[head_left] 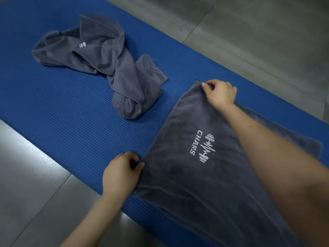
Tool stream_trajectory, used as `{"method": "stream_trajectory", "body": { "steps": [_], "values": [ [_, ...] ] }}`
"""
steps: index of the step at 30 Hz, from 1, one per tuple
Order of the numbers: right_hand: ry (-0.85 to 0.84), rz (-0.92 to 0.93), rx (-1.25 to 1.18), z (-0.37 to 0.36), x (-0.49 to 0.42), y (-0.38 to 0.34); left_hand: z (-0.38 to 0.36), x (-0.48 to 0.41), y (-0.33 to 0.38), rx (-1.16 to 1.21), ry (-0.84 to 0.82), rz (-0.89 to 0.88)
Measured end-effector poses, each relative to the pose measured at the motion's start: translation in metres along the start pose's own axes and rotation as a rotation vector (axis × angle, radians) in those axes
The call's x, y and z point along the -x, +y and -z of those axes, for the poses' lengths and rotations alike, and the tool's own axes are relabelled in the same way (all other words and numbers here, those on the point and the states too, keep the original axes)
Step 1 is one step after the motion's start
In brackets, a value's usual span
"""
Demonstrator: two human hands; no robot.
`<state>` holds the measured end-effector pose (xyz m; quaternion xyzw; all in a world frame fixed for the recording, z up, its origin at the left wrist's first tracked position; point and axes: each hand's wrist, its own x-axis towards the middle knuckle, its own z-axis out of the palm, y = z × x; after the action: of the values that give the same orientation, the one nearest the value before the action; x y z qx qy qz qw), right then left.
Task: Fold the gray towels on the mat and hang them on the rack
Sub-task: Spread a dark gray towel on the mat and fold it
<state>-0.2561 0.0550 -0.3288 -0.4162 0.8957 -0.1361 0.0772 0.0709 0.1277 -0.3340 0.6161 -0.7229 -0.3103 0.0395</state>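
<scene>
A gray towel [192,177] with a white "CHARS" logo lies spread on the blue ribbed mat [74,111] at the right. My left hand [121,173] pinches its near left corner. My right hand [220,93] pinches its far corner, and my right forearm crosses over the cloth. A second layer of the same towel shows under the arm at the right edge. Another gray towel [106,63] lies crumpled on the mat at the upper left, apart from both hands. No rack is in view.
Gray tiled floor [258,32] surrounds the mat on the far side and on the near left. The mat runs diagonally from the upper left to the lower right.
</scene>
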Motion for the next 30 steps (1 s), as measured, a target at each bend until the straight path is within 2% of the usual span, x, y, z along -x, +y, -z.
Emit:
{"method": "stream_trajectory", "body": {
  "steps": [2,5,7,10,12,14,16,18,23,28,30],
  "values": [
    [-0.043,-0.028,0.023,0.000,-0.003,-0.004,-0.005,0.000,0.005,-0.084,0.110,-0.111],
    [-0.101,-0.059,0.025,0.004,-0.005,-0.006,-0.016,-0.004,0.021,-0.142,0.335,-0.419],
    [-0.123,-0.065,-0.012,0.008,-0.005,-0.006,-0.028,-0.014,0.033,-0.157,0.311,-0.605],
    [-0.169,-0.087,-0.211,0.011,-0.010,-0.002,-0.050,-0.028,0.045,-0.287,0.119,-0.748],
    [-0.234,-0.066,-0.424,0.013,-0.013,0.003,-0.061,-0.034,0.046,-0.379,0.013,-0.758],
    [-0.285,0.012,-0.435,0.015,-0.016,0.006,-0.068,-0.037,0.044,-0.403,-0.029,-0.753],
    [-0.239,0.037,-0.395,0.012,-0.023,0.007,-0.071,-0.037,0.042,-0.404,-0.032,-0.745],
    [-0.121,0.025,-0.389,0.006,-0.033,0.008,-0.071,-0.036,0.042,-0.399,-0.027,-0.740],
    [0.081,0.097,-0.100,-0.007,-0.038,-0.001,-0.073,-0.037,0.041,-0.388,0.000,-0.761],
    [0.098,0.024,0.100,-0.030,-0.032,-0.005,-0.073,-0.042,0.041,-0.403,-0.008,-0.768],
    [0.092,0.070,0.152,-0.024,-0.028,-0.008,-0.072,-0.044,0.042,-0.405,-0.019,-0.766]
  ]
}}
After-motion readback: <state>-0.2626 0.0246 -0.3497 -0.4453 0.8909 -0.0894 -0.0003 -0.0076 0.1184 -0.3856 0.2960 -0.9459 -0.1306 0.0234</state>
